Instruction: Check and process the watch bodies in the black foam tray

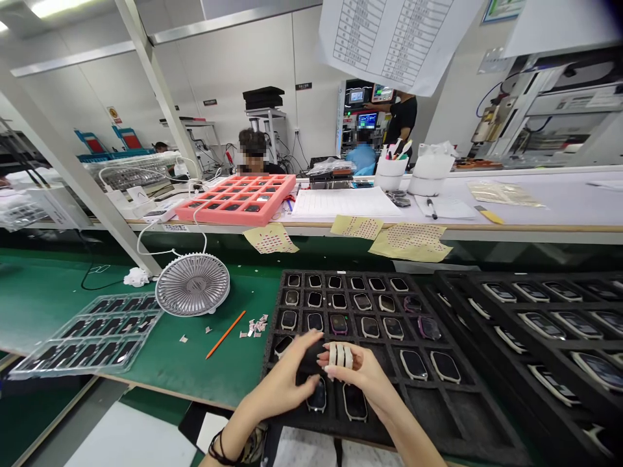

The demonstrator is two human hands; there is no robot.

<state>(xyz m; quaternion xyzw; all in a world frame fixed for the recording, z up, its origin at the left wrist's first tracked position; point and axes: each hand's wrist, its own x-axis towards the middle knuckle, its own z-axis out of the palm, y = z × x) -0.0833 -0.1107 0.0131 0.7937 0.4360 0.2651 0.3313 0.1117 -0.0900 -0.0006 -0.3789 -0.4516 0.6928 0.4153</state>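
My right hand grips a small stack of pale smartwatch cases on edge between thumb and fingers. Beside it, my left hand is open, its fingers spread over the black foam tray and apart from the stack. Smartwatches with dark screens lie in many of the tray's compartments. One watch sits just below my left fingers, and another watch lies under my right hand. A purple-rimmed watch rests near the tray's right side.
More black trays of watches stand at right. On the green bench are a round fan, an orange stick, small white pieces and a clear plastic tray. A pink foam tray sits on the shelf; people are beyond.
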